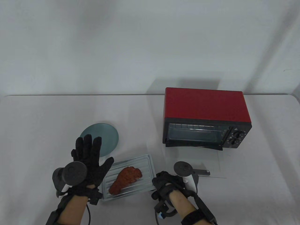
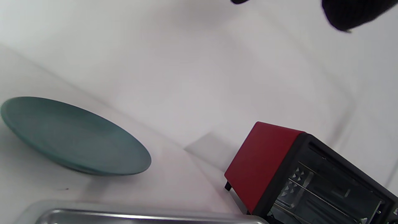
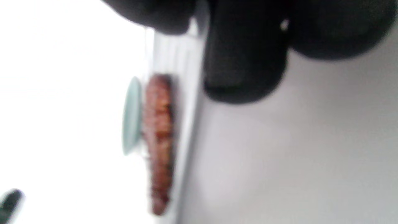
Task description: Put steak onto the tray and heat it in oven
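Observation:
A reddish-brown steak (image 1: 125, 179) lies on the ribbed metal tray (image 1: 146, 161) near the table's front edge. My left hand (image 1: 97, 152) hovers over the tray's left end, fingers straight and spread, holding nothing. My right hand (image 1: 158, 181) sits at the tray's right edge with its fingers curled onto the rim. The blurred right wrist view shows those fingers (image 3: 245, 56) at the tray (image 3: 186, 124), with the steak (image 3: 160, 140) edge-on behind. The red oven (image 1: 206, 105) stands at the back right, its glass door (image 1: 194, 161) folded down flat.
A round teal plate (image 1: 105, 133) lies bare behind the tray, partly hidden by my left hand. It also shows in the left wrist view, as plate (image 2: 74, 137), beside the oven (image 2: 261, 161). The door's handle (image 1: 201, 172) lies just right of my right hand.

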The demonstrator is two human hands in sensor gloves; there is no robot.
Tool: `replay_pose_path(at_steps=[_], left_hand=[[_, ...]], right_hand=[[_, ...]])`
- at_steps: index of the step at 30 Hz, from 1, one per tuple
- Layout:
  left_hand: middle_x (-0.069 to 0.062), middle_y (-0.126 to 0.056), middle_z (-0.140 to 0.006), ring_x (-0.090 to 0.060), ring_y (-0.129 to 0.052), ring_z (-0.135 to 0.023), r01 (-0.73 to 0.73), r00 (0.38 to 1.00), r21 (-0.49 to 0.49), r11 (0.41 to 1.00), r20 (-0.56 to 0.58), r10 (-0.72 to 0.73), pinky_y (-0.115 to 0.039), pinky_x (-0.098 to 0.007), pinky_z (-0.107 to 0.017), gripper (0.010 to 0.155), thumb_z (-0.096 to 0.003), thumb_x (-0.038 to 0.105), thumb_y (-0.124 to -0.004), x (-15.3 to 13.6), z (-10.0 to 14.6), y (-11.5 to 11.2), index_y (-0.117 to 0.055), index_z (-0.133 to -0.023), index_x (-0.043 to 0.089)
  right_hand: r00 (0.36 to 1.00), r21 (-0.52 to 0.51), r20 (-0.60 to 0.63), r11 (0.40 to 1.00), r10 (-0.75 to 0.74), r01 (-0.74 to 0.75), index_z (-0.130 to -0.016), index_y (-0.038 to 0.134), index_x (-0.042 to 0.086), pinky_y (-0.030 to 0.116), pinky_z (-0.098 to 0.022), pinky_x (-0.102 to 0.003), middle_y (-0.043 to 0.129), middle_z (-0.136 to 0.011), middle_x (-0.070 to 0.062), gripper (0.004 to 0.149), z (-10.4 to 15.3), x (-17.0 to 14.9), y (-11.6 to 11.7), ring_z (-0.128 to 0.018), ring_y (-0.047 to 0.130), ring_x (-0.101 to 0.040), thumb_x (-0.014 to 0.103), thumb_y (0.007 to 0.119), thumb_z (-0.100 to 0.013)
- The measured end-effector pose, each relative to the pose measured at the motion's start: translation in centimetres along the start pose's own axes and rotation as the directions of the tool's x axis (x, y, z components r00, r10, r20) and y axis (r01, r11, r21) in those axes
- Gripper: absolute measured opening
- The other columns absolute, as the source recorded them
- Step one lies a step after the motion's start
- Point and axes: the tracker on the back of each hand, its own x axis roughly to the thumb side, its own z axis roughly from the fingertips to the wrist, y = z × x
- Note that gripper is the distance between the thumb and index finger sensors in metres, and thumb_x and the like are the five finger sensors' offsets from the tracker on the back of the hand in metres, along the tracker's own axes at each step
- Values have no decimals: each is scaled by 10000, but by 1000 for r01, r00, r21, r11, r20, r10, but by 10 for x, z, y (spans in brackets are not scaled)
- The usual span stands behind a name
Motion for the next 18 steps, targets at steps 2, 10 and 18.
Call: replay_pose_path(at_steps=[2, 10, 18], left_hand=[[-58, -198, -1232, -386, -104, -1144, 0, 1000, 8, 1000, -7, 0, -253, -724, -715, 863, -479, 818, -606, -3, 0, 2, -306, -1146, 361], [-59, -200, -1232, -387, -107, -1144, -37, 999, 48, 998, -33, 39, -255, -723, -715, 859, -481, 814, -605, -11, 2, 14, -306, -1146, 360], [-64, -192, -1230, -390, -97, -1140, -104, 992, 147, 984, -54, 113, -251, -724, -714, 851, -489, 798, -610, -21, 9, 36, -299, -1147, 356]], right_hand=[[1000, -8, 21, 1000, 4, -4, -924, 475, 18, 836, -209, -500, 880, -777, -252, 496, -1, 0, -1, -247, 1016, -235, 124, 738, -517], [988, -9, 63, 990, -140, 141, -954, 474, 2, 839, -253, -509, 872, -798, -255, 520, -3, -7, -5, -291, 1012, -204, 103, 700, -497], [931, 4, 229, 957, -284, 291, -952, 470, 2, 835, -269, -518, 856, -797, -276, 506, 16, 18, -31, -310, 1014, -205, 99, 677, -501]])
